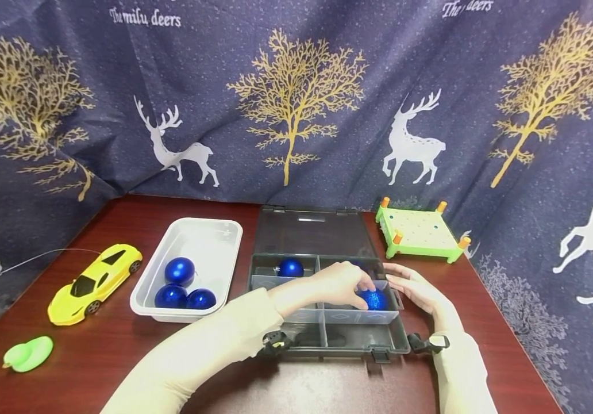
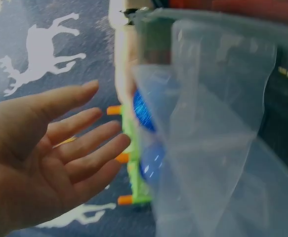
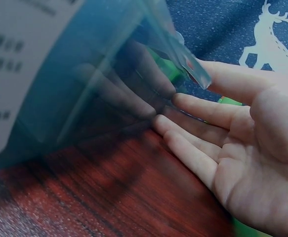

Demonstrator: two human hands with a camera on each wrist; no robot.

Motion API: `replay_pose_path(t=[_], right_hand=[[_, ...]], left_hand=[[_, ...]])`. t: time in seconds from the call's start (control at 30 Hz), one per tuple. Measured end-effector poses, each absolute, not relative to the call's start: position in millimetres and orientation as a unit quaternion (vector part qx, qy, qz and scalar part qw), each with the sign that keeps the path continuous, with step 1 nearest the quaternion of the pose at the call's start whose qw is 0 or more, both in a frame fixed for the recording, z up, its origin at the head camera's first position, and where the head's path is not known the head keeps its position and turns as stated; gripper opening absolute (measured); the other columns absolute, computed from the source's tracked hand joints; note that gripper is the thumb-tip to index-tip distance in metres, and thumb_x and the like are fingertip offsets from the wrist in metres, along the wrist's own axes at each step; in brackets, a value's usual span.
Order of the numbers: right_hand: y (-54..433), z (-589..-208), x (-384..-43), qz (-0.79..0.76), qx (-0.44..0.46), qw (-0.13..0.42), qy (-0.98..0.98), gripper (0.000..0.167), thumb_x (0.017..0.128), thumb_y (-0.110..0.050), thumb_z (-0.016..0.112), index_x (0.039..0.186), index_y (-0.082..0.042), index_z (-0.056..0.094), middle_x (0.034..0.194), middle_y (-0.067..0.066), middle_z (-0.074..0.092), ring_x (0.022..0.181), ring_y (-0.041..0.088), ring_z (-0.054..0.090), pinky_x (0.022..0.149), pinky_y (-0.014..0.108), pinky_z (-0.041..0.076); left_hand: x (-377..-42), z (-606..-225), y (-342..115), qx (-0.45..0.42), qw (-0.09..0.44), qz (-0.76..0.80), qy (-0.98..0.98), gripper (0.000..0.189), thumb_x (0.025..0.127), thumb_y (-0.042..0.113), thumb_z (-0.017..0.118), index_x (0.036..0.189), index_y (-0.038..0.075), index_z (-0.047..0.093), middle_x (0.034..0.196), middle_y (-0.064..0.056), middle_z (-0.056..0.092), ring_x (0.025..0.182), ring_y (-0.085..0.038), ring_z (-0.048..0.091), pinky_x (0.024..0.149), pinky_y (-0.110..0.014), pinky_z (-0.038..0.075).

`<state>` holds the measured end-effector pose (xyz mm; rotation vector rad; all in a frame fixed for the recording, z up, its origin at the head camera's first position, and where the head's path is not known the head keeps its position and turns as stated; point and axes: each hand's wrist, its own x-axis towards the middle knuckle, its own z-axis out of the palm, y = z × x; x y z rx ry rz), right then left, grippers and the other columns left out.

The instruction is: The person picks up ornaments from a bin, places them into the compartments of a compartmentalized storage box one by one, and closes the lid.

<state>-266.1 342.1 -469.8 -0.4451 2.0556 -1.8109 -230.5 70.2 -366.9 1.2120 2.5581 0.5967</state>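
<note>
A grey translucent divided storage box [image 1: 327,348] lies with its dark lid [image 1: 314,231] folded back. My left hand [image 1: 340,283] reaches over its right side, fingers relaxed and spread beside a glittery blue ball [image 1: 374,299] in the middle right compartment. In the left wrist view a gap shows between those fingers and the glittery ball [image 2: 144,109]. A smooth blue ball [image 1: 291,267] sits in the back left compartment; another in the back right is partly hidden by my left hand. My right hand [image 1: 420,290] rests extended fingers against the box's right side wall [image 3: 109,64].
Left of the box stands a white plastic tub [image 1: 226,253] holding several blue balls [image 1: 179,271]. A yellow toy car [image 1: 95,284] and a green duck-like toy [image 1: 29,353] lie at far left. Behind the box on the right is a green toy bed [image 1: 420,227] with orange posts.
</note>
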Motion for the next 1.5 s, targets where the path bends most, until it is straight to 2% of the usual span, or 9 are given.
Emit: replay_pose_path(t=[0.23, 0.47, 0.6, 0.87, 1.03, 1.27, 1.5], right_hand=[[342.3, -472.3, -266.8, -0.65, -0.169, 0.174, 0.72, 0.053, 0.101, -0.005, 0.048, 0.14, 0.022, 0.026, 0.12, -0.018, 0.061, 0.107, -0.004, 0.061, 0.092, 0.014, 0.049], [341.8, -468.7, -264.3, -0.634, -0.155, 0.166, 0.739, 0.059, 0.101, -0.009, 0.05, 0.141, 0.023, 0.02, 0.118, -0.023, 0.055, 0.108, -0.009, 0.056, 0.092, 0.011, 0.046], [342.1, -469.1, -264.1, -0.642, -0.167, 0.171, 0.728, 0.058, 0.101, -0.007, 0.048, 0.141, 0.024, 0.019, 0.119, -0.021, 0.057, 0.108, -0.007, 0.058, 0.092, 0.012, 0.047], [345.3, -473.4, -265.7, -0.662, -0.19, 0.173, 0.704, 0.045, 0.101, -0.002, 0.047, 0.139, 0.017, 0.033, 0.122, -0.016, 0.063, 0.108, -0.002, 0.062, 0.093, 0.015, 0.049], [345.0, -473.9, -266.4, -0.66, -0.188, 0.176, 0.706, 0.046, 0.101, -0.003, 0.048, 0.139, 0.017, 0.032, 0.122, -0.015, 0.063, 0.108, -0.002, 0.062, 0.093, 0.015, 0.049], [346.1, -474.3, -267.6, -0.65, -0.181, 0.173, 0.718, 0.044, 0.101, -0.004, 0.048, 0.139, 0.014, 0.035, 0.122, -0.017, 0.061, 0.108, -0.003, 0.06, 0.092, 0.014, 0.049], [342.6, -473.1, -266.5, -0.652, -0.186, 0.179, 0.714, 0.054, 0.101, -0.004, 0.048, 0.14, 0.023, 0.022, 0.122, -0.016, 0.06, 0.107, -0.002, 0.061, 0.092, 0.015, 0.049]], left_hand=[[-237.1, -353.9, 26.2, 0.453, 0.169, 0.215, 0.848, 0.043, 0.087, 0.023, 0.075, 0.126, 0.007, 0.065, 0.119, -0.008, 0.07, 0.106, -0.019, 0.068, 0.091, -0.025, 0.053], [-248.0, -349.3, -20.3, 0.447, 0.143, 0.23, 0.853, 0.044, 0.088, 0.022, 0.073, 0.127, 0.005, 0.063, 0.124, -0.008, 0.068, 0.107, -0.023, 0.068, 0.092, -0.032, 0.054], [-252.2, -348.2, -44.8, 0.428, 0.137, 0.246, 0.859, 0.045, 0.088, 0.021, 0.073, 0.128, 0.003, 0.062, 0.125, -0.011, 0.068, 0.108, -0.025, 0.068, 0.094, -0.035, 0.054], [-256.3, -340.3, -93.9, 0.382, 0.113, 0.285, 0.872, 0.045, 0.087, 0.018, 0.073, 0.125, -0.003, 0.062, 0.12, -0.02, 0.068, 0.108, -0.032, 0.067, 0.095, -0.042, 0.053], [-257.6, -340.4, -125.3, 0.339, 0.121, 0.319, 0.877, 0.044, 0.088, 0.015, 0.07, 0.126, -0.006, 0.06, 0.121, -0.023, 0.065, 0.111, -0.039, 0.063, 0.098, -0.051, 0.05], [-258.0, -345.8, -166.1, 0.302, 0.088, 0.314, 0.896, 0.045, 0.088, 0.016, 0.071, 0.125, -0.008, 0.059, 0.122, -0.025, 0.064, 0.111, -0.041, 0.062, 0.096, -0.054, 0.05], [-263.8, -356.7, -205.8, 0.278, 0.076, 0.332, 0.898, 0.049, 0.088, 0.015, 0.071, 0.127, -0.011, 0.057, 0.121, -0.029, 0.064, 0.109, -0.043, 0.064, 0.093, -0.055, 0.052]])
